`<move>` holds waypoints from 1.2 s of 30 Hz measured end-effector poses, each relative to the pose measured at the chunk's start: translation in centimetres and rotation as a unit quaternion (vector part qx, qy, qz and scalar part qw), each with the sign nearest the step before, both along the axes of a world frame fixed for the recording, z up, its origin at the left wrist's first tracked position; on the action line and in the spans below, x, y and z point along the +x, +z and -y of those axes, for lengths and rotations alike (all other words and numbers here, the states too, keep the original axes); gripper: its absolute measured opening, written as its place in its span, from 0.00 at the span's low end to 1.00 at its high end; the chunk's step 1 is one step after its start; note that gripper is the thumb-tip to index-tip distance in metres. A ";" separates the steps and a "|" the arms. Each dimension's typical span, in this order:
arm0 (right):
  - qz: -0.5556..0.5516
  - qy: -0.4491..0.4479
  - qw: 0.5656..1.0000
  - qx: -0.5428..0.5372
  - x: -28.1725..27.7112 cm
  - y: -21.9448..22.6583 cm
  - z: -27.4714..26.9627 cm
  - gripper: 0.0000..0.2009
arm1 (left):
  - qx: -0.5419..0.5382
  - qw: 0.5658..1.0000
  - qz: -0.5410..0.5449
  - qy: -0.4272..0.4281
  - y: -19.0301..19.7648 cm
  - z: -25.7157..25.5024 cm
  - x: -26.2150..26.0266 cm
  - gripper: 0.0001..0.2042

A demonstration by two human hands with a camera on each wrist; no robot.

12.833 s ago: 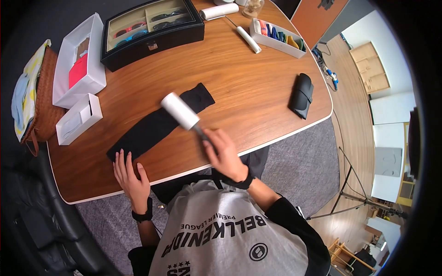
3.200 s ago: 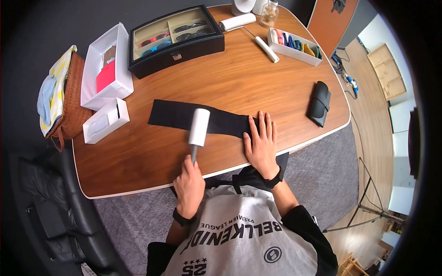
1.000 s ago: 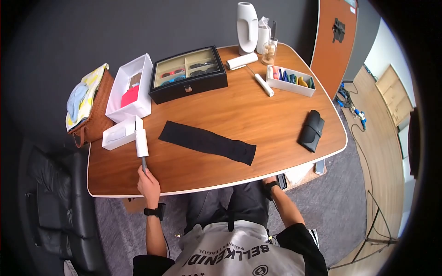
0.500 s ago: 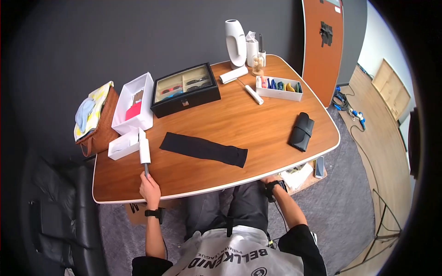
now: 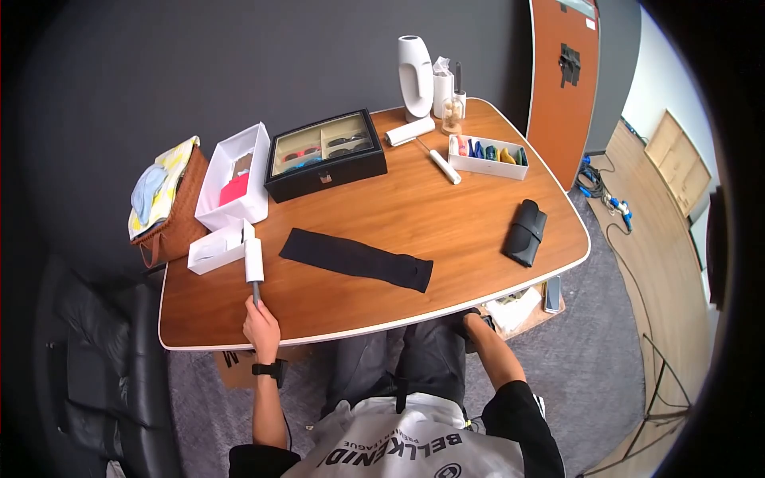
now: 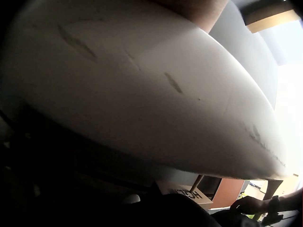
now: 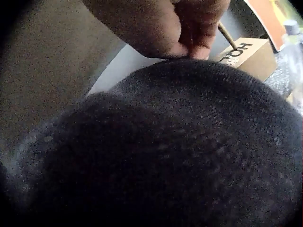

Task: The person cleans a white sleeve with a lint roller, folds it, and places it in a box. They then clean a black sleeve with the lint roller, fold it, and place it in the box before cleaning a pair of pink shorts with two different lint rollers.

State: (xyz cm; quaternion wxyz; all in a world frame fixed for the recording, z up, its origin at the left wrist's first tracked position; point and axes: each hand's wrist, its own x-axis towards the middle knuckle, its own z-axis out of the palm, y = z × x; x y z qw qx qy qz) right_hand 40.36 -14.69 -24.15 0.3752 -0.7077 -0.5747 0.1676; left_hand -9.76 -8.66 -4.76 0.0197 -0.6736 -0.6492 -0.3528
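Note:
At the table's left side my left hand (image 5: 261, 325) grips the grey handle of a lint roller (image 5: 253, 261). Its white roll lies right against the corner of a small white box (image 5: 213, 252). Flat across the middle of the table lies a long black cloth piece (image 5: 358, 260), shaped like an arm sleeve. My right hand (image 7: 165, 26) is below the table edge, fingers bent, fingertips on the dark trouser leg (image 7: 180, 132); I cannot tell whether they pinch the cloth. In the left wrist view the pale table underside (image 6: 142, 94) hides the roller.
Behind stand a white bin (image 5: 259, 191), a black sunglasses case (image 5: 331, 182) and a wicker basket (image 5: 179, 227). A second lint roller (image 5: 444, 167), a box of rolled cloths (image 5: 478, 165), a black pouch (image 5: 524, 235) and a white vase (image 5: 414, 80) are farther right.
The lint roller passed from right hand to left and moved from the cloth to the small box. The cloth was turned. The right hand left it for below the table edge.

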 end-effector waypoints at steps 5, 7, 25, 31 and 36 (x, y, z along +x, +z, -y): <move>0.021 0.014 1.000 -0.015 -0.7 -0.4 0.1 0.18 | -0.009 1.000 0.020 0.007 -0.1 -0.1 0.0 0.14; 0.032 0.019 0.999 -0.023 -1.1 -1.0 1.2 0.18 | 0.003 1.000 -0.012 0.008 -0.2 -0.1 0.0 0.13; -0.011 0.039 0.986 -0.165 -6.9 10.7 15.5 0.19 | 0.007 0.999 0.043 -0.028 -0.4 0.3 -0.1 0.13; -0.042 0.095 0.987 -0.121 -10.9 17.2 16.0 0.14 | 0.019 0.997 0.061 -0.044 -0.7 0.2 -0.4 0.14; -0.046 0.139 0.987 -0.059 -14.3 20.9 15.0 0.13 | 0.029 0.989 0.128 -0.074 0.3 1.2 0.6 0.14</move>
